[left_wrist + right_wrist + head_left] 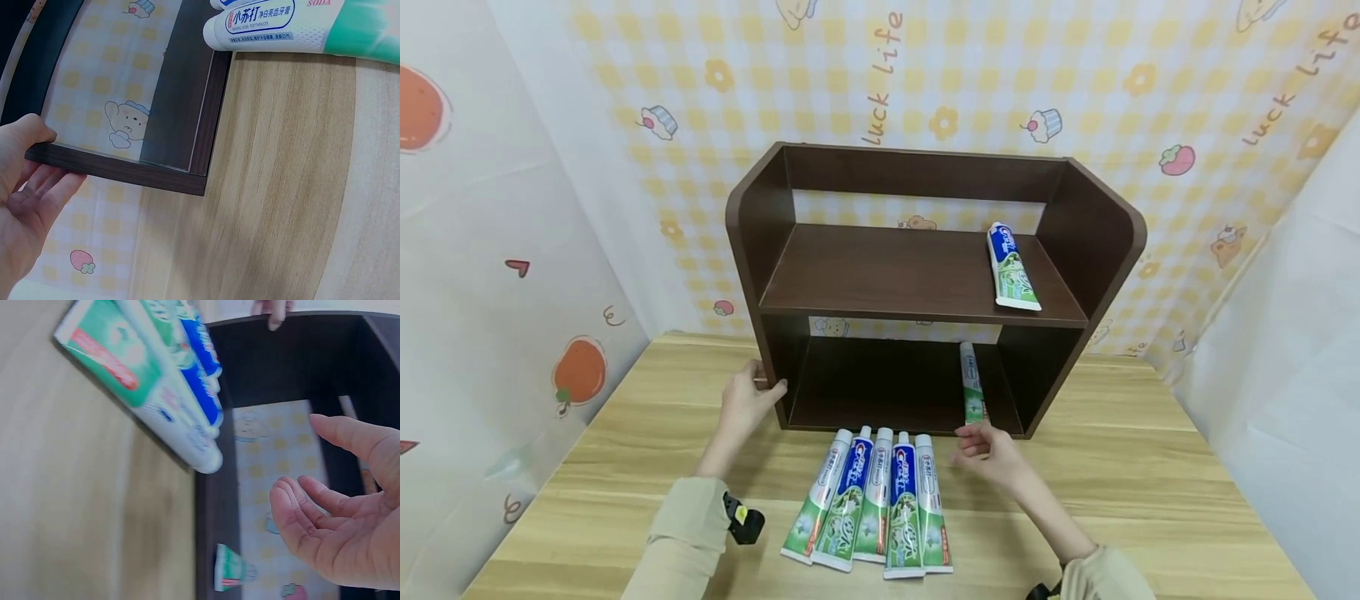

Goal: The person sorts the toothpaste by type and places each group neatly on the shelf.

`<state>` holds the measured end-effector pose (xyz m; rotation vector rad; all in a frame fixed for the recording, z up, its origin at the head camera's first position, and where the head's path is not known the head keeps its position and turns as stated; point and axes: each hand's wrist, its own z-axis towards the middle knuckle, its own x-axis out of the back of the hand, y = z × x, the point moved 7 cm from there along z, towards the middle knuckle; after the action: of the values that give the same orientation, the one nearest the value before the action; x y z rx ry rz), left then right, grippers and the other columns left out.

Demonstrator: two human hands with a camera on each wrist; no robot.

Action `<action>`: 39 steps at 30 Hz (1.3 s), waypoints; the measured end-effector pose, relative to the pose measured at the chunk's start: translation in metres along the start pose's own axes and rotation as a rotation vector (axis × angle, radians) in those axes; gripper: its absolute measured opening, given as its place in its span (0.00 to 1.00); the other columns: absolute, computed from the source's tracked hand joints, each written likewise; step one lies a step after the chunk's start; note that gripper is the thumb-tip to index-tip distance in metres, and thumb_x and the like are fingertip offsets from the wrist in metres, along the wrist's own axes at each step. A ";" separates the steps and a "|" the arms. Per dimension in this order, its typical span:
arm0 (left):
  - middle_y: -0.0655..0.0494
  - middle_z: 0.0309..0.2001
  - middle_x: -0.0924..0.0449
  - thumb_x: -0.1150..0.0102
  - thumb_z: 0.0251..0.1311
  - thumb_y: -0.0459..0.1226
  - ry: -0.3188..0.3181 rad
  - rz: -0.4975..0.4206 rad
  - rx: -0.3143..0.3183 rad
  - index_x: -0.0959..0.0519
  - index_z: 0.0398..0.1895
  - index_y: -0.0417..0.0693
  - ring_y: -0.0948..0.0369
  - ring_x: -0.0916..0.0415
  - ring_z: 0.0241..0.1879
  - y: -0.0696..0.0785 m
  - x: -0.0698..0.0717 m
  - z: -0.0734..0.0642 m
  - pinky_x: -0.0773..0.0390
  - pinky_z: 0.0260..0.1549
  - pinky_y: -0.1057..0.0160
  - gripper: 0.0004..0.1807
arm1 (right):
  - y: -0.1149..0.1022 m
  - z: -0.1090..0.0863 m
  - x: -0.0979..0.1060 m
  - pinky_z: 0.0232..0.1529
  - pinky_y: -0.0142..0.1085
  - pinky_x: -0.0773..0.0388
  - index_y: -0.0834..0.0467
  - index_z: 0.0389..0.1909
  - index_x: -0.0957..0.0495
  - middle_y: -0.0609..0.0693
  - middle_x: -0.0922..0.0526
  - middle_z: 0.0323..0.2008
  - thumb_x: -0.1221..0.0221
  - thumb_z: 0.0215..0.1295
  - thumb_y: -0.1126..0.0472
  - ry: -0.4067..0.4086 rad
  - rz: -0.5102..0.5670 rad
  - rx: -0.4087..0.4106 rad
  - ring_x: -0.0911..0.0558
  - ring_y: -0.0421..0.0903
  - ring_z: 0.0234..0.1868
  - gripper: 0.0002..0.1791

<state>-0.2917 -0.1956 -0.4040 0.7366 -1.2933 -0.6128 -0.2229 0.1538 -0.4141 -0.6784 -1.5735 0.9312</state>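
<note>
My left hand (747, 404) grips the left side panel of a dark brown two-tier shelf (880, 271), thumb on the inner side and fingers outside. My right hand (994, 458) is at the front edge of the lower tier, its thumb and loosely bent fingers apart with nothing between them. Just beyond it, a white-and-green toothpaste tube (972, 379) lies in the lower tier near the right wall. On the upper tier, toward the right, lies a blue-and-green toothpaste tube (1011, 268). Several more tubes, including a white-and-green one (165, 412), lie side by side before the shelf.
The shelf stands on a wood-grain table (1112, 467), against a yellow checked backdrop (925, 75). White patterned sheets (497, 275) close off both sides. A black wrist camera (745, 521) sits on the left sleeve.
</note>
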 end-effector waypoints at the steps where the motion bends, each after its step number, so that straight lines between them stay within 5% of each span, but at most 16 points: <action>1: 0.32 0.50 0.26 0.44 0.55 0.37 -0.002 -0.001 0.000 0.31 0.45 0.32 0.41 0.23 0.47 0.000 0.000 0.000 0.19 0.40 0.52 0.20 | 0.003 0.000 -0.003 0.36 0.27 0.23 0.74 0.46 0.28 0.64 0.21 0.38 0.37 0.51 0.66 -0.007 0.010 -0.009 0.21 0.47 0.37 0.22; 19: 0.32 0.49 0.26 0.44 0.54 0.37 0.008 -0.010 -0.008 0.31 0.45 0.32 0.41 0.23 0.46 0.000 -0.001 -0.001 0.19 0.41 0.52 0.19 | 0.040 0.000 -0.052 0.38 0.35 0.21 0.76 0.47 0.32 0.60 0.23 0.37 0.34 0.46 0.66 -0.079 0.051 -0.134 0.24 0.44 0.35 0.29; 31: 0.32 0.48 0.26 0.44 0.54 0.38 0.008 -0.011 -0.002 0.31 0.45 0.32 0.41 0.23 0.46 -0.001 -0.001 0.000 0.20 0.42 0.51 0.20 | 0.043 0.001 -0.063 0.35 0.32 0.20 0.75 0.48 0.33 0.58 0.24 0.35 0.35 0.43 0.67 -0.063 0.065 -0.184 0.25 0.44 0.33 0.30; 39: 0.33 0.48 0.25 0.44 0.55 0.37 -0.001 -0.018 0.006 0.31 0.45 0.32 0.41 0.23 0.46 -0.003 -0.002 0.000 0.20 0.42 0.52 0.19 | 0.045 -0.001 -0.065 0.24 0.29 0.25 0.72 0.41 0.29 0.53 0.24 0.27 0.34 0.45 0.63 -0.045 -0.021 -0.240 0.27 0.42 0.25 0.24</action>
<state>-0.2920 -0.1961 -0.4077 0.7535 -1.2909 -0.6240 -0.2113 0.1235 -0.4862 -0.8111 -1.7460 0.7532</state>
